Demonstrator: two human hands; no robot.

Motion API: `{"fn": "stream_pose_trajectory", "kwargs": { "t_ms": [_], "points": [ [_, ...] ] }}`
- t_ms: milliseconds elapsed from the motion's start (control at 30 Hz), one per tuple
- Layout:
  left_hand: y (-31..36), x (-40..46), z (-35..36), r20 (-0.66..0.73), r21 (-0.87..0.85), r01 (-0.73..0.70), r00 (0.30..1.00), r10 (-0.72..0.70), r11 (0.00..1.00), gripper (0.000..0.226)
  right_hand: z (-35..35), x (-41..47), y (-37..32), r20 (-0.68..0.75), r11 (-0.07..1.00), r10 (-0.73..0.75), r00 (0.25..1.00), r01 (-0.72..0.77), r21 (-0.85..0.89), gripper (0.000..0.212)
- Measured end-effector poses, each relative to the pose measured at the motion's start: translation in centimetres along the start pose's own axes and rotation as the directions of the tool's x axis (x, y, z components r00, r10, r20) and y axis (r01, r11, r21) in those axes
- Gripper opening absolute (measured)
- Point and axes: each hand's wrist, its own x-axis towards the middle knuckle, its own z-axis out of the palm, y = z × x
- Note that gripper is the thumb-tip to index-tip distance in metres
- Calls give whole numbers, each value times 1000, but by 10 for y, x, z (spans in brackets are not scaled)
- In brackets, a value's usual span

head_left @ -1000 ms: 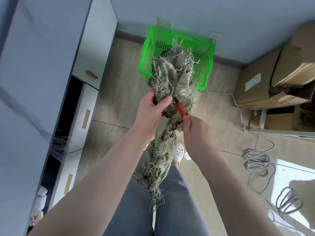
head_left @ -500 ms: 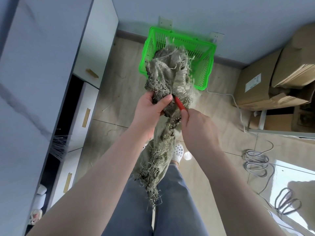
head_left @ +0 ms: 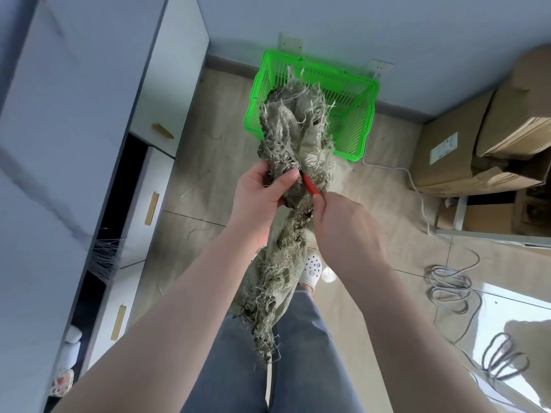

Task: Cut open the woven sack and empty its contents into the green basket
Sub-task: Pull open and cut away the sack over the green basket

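- Hands first: our left hand [head_left: 262, 193] grips the bunched middle of the woven sack [head_left: 293, 150], thumb laid across the cloth and fingers curled round behind it.
- Our right hand [head_left: 343, 222] is closed on a red-handled tool [head_left: 310, 186]; only the red handle shows, its tip buried in the frayed cloth just beside our left thumb, so we cannot tell what blade it has.
- At far left stands a white cabinet [head_left: 89, 114] with brass handles [head_left: 151, 204] on its drawers, and a dark gap runs down its front.
- Between our two arms the sack hangs twisted and ragged, loose threads all along it, its lower end trailing over our jeans [head_left: 298, 368].
- A white clog [head_left: 311, 268] shows on the floor [head_left: 208, 162] just right of the hanging cloth.
- Ahead, the upper end of the sack is raised in front of the green basket [head_left: 354, 114], which sits on the floor against the wall; we cannot tell whether the cloth touches the rim.
- To the right, cardboard boxes [head_left: 453, 150] are stacked near the wall, with a white cable [head_left: 417, 186] running past them.
- Coiled grey cables [head_left: 447, 281] lie on the floor at far right.
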Motion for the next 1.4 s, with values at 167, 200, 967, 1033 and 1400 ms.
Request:
{"fn": "stream_pose_trajectory", "kwargs": {
  "t_ms": [167, 200, 967, 1033, 1400],
  "points": [
    [6, 0, -1, 12, -23, 18, 1000, -18, 1000, 16, 2, -4, 4, -110, 991, -9, 994, 23, 133, 38],
    [8, 1, 0, 4, -21, 36, 999, -36, 999, 19, 3, -5, 5, -125, 989, -11, 992, 29, 147, 39],
    [-6, 4, 21, 77, -129, 260, 965, -252, 957, 48, 8, 6, 12, -142, 987, -46, 989, 67, 148, 37],
    [-7, 6, 20, 107, -150, 245, 967, -231, 958, 44, 6, 7, 15, -155, 981, -62, 986, 89, 174, 37],
    [-28, 6, 38, 31, -7, 81, 996, -81, 997, 25, 11, 19, 22, -166, 956, -36, 985, 82, 282, 35]
  ]
}}
